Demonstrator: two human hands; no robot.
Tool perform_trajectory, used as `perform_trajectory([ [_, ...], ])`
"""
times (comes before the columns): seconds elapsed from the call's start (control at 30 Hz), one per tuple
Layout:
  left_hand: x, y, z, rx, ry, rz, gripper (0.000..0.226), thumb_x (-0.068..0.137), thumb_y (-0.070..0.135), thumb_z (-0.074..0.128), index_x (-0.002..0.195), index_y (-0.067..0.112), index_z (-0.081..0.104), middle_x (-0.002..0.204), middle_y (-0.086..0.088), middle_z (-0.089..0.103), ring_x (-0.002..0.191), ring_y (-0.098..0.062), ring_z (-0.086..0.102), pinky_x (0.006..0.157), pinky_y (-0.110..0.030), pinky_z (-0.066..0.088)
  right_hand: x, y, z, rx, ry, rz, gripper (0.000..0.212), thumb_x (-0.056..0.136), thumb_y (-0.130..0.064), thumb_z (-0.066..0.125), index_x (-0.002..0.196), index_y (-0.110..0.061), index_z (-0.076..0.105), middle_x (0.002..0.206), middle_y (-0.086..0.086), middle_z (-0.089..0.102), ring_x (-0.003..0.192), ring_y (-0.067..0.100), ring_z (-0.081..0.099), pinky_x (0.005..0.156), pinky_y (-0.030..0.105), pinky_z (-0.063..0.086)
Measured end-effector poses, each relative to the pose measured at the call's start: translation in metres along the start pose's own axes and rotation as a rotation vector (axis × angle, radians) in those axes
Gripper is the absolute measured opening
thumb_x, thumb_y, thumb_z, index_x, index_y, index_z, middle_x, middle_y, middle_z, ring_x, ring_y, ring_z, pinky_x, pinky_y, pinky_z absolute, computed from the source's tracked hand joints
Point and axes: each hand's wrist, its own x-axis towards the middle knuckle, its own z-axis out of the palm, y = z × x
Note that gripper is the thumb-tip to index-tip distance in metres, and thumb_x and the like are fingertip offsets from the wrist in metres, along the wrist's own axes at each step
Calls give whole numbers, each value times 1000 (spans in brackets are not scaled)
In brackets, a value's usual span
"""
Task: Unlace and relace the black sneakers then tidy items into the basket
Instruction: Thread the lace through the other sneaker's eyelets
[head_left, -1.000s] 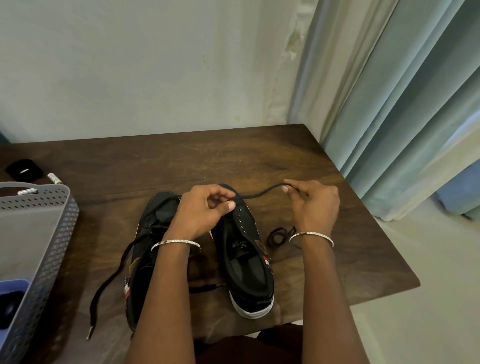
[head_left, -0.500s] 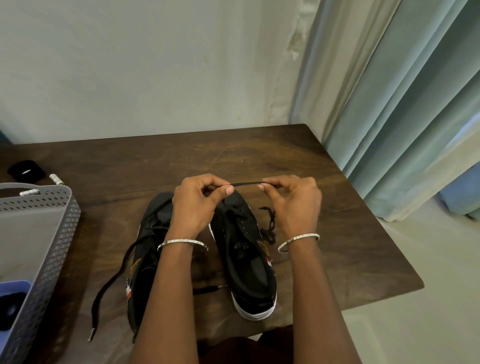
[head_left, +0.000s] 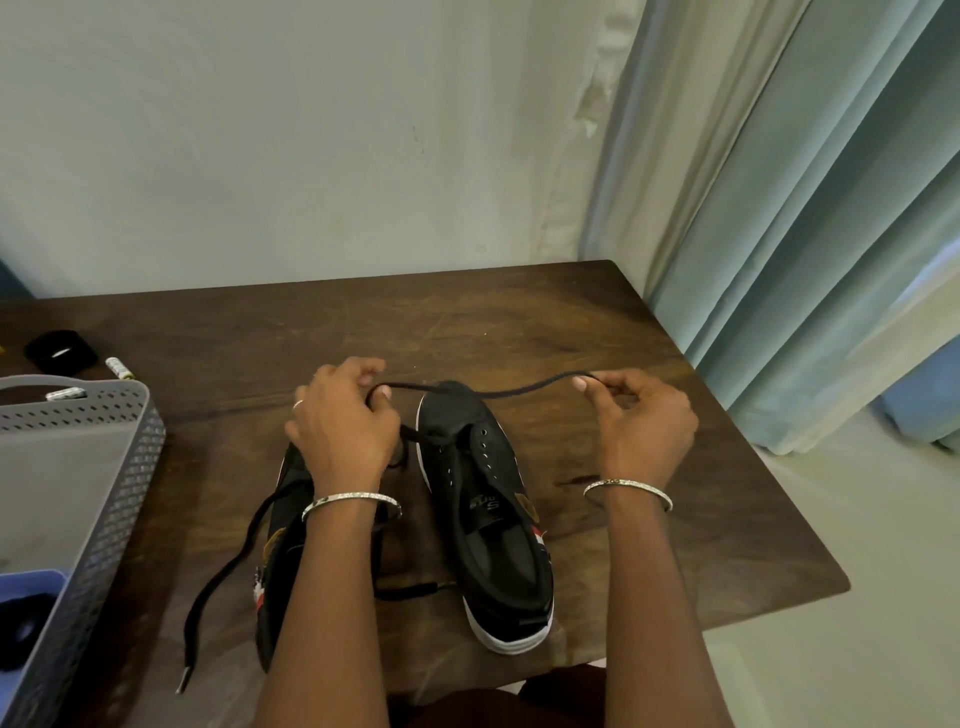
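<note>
Two black sneakers lie side by side on the wooden table (head_left: 519, 322), toes pointing away from me. The right sneaker (head_left: 488, 525) has a white sole and open eyelets. My left arm partly hides the left sneaker (head_left: 280, 551), whose loose lace (head_left: 223, 571) trails toward the table's front edge. A black shoelace (head_left: 519, 388) stretches over the right sneaker's toe. My left hand (head_left: 340, 415) pinches one end of it and my right hand (head_left: 641, 415) pinches the other, held out to the right.
A grey perforated basket (head_left: 114, 499) stands at the left edge with a blue item and a black item inside. Behind it lie a black round object (head_left: 60, 351) and two small batteries (head_left: 118, 367). Curtains hang right of the table.
My right hand has moved out to the right, drawing the shoelace into a longer span over the sneaker's toe. My left hand shifted slightly left. The coiled lace beside the shoe is gone.
</note>
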Motion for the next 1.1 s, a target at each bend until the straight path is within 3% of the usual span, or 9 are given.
perform_trajectory([
  [0.1, -6, 13, 4, -24, -223, 211, 38, 94, 33, 64, 128, 48, 59, 133, 8, 54, 129, -25, 43, 106, -55, 34, -10, -17, 11, 31, -147, -98, 11, 74, -33, 87, 80, -27, 79, 80, -11, 72, 78, 10, 64, 75, 31, 50],
  [0.27, -12, 19, 15, -174, -391, 320, 27, 76, 72, 50, 100, 63, 60, 107, 24, 68, 115, -14, 59, 100, -56, 43, -32, -38, 31, 68, -342, -286, 9, 80, -18, 83, 86, -24, 81, 81, -12, 71, 71, 5, 64, 68, 26, 54],
  [0.47, -3, 8, 2, -363, -202, 117, 10, 81, 49, 74, 75, 42, 74, 75, 21, 73, 82, -4, 70, 88, -45, 55, -20, -25, 25, 34, -288, -178, 9, 80, -24, 84, 88, -28, 81, 85, -12, 74, 78, 5, 67, 78, 31, 56],
  [0.63, 3, -6, -5, -433, -3, -100, 22, 86, 30, 77, 67, 38, 68, 68, 12, 71, 70, -8, 70, 84, -39, 58, -9, -13, 8, -22, -166, -25, 9, 80, -28, 85, 88, -28, 81, 86, -10, 75, 77, 8, 67, 77, 29, 54],
  [0.77, 8, -16, -3, -362, 99, -230, 29, 87, 31, 75, 61, 36, 64, 68, 10, 71, 78, -21, 71, 84, -45, 58, -6, -9, 2, -52, -89, 86, 9, 83, -27, 82, 92, -26, 81, 87, -6, 76, 74, 10, 64, 75, 22, 44],
  [0.83, 7, -16, -4, -248, 79, -209, 16, 88, 30, 73, 72, 33, 71, 78, 7, 74, 87, -24, 71, 88, -46, 55, -5, -7, 2, -25, -60, 112, 10, 85, -23, 81, 94, -25, 81, 89, -3, 77, 76, 12, 66, 79, 23, 46],
  [0.87, 8, -16, -4, -196, 42, -173, 5, 89, 28, 72, 86, 31, 75, 88, 6, 75, 95, -25, 70, 92, -47, 53, -6, -8, 3, -13, -58, 106, 11, 85, -22, 80, 95, -25, 81, 90, -4, 77, 78, 12, 67, 80, 21, 46],
  [0.97, 6, -10, -1, -83, -139, 27, 38, 86, 32, 71, 122, 43, 65, 123, 8, 66, 121, -22, 58, 103, -56, 43, -10, -15, 11, 50, -133, 9, 15, 83, -17, 81, 96, -25, 82, 92, -7, 78, 79, 9, 70, 82, 23, 53],
  [1.1, -1, 6, 6, -245, -360, 271, 32, 77, 64, 60, 107, 56, 67, 124, 21, 64, 126, -11, 54, 108, -54, 40, -25, -32, 28, 123, -296, -136, 16, 81, -15, 82, 94, -24, 82, 87, -11, 76, 73, 3, 67, 79, 24, 56],
])
